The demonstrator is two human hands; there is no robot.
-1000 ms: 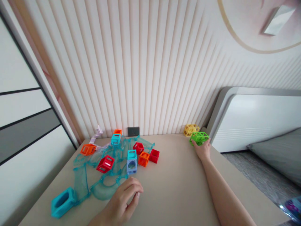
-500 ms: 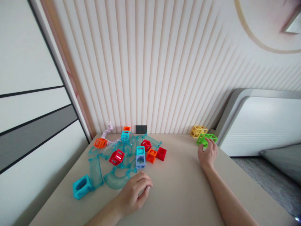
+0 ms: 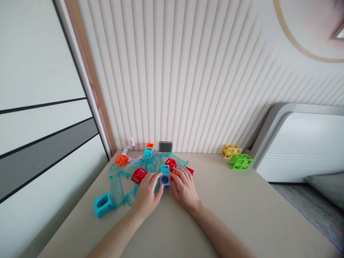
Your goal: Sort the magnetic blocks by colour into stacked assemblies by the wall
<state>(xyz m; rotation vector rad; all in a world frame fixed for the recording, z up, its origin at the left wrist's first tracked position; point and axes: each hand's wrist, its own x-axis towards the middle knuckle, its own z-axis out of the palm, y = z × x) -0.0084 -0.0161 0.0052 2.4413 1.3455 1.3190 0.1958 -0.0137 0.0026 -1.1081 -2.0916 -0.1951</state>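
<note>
The right hand (image 3: 185,188) has left the green lattice cube (image 3: 240,161) at the far right of the desk (image 3: 242,215) and crossed to the middle; the left hand (image 3: 146,193) has slid forward from the bare desk to meet it. Both now close in on the small stack in the pile of toy parts — a teal cube (image 3: 165,169) sitting on a lavender-blue cube (image 3: 165,180).

The left fingers (image 3: 158,179) curl loosely against the stack's left side, touching the lavender-blue cube; the right fingers (image 3: 180,174) are spread, lying over an orange cube (image 3: 174,173) just beside the stack and near a red cube (image 3: 189,170). Neither hand has anything lifted, and whether the left thumb truly pinches the cube I cannot tell.

To do this well, I judge it best to brace the lower cube from both sides before shifting anything — the top cube only rests there and could tip. The clear teal track pieces (image 3: 118,182) lie right under and around the stack, so a gentle, straight motion would avoid dragging them or knocking the other red cube (image 3: 138,175) nearby.
</note>
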